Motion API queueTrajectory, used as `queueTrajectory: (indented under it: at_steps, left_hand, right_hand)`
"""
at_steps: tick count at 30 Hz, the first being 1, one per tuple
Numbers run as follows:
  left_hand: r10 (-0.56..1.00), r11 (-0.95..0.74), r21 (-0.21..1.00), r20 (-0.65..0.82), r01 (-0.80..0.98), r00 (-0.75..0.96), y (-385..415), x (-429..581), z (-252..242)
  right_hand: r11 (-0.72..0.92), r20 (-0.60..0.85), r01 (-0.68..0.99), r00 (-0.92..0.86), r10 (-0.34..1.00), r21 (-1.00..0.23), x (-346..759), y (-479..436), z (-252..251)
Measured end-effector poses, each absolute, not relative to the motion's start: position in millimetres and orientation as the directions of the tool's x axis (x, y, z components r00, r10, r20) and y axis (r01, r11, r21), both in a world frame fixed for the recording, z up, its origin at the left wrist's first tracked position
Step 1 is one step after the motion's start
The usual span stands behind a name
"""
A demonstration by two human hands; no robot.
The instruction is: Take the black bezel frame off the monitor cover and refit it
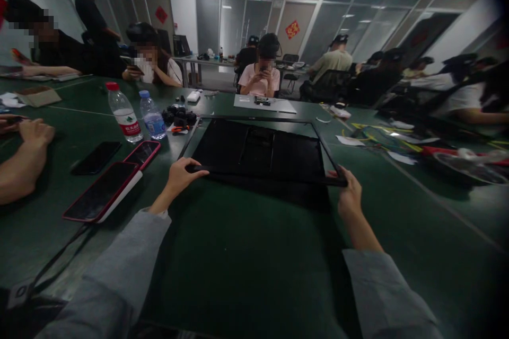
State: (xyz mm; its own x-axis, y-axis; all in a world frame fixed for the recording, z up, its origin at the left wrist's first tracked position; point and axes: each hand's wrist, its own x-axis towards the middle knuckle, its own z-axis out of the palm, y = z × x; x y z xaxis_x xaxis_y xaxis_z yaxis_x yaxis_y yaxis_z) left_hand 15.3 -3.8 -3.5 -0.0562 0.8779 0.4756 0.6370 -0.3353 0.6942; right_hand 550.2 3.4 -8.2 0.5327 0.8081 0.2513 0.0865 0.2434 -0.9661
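While fingers point(198, 171) clasp its near corners, the panel point(254, 151) lies between.

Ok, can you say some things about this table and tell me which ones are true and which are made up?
1. The left hand and right hand hold the black panel by its near edge. True.
2. The red-capped bottle lies on its side. False: it stands upright.
3. The blue-capped bottle stands right beside it. True.
4. The nearest red-cased phone lies to the right of the panel. False: it lies to the left.
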Motion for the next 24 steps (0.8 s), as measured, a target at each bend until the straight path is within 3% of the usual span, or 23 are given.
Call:
queueTrajectory:
  at_steps: [2,4,7,13,24]
  left_hand:
    - [0.87,-0.371,0.652,0.493,0.662,0.002,-4,19,-4]
    - [0.864,-0.396,0.612,0.5,0.685,0.053,-4,23,-4]
    - [0.856,-0.433,0.574,0.503,0.694,0.118,-4,26,-3]
    - [0.854,-0.479,0.545,0.471,0.688,0.222,2,22,-9]
    - [0.822,-0.549,0.5,0.466,0.67,0.326,6,15,-19]
  right_hand:
    - [0.18,0.15,-0.026,0.447,0.882,-0.983,558,2,-5]
    - [0.117,0.105,-0.01,0.361,0.926,-0.993,562,2,-5]
    - [0.153,0.238,0.232,0.401,0.884,-0.961,561,3,-13]
    - [0.188,0.507,0.651,0.344,0.79,-0.735,544,-4,-27]
    - [0.055,0.492,0.778,0.339,0.802,-0.626,548,-10,-34]
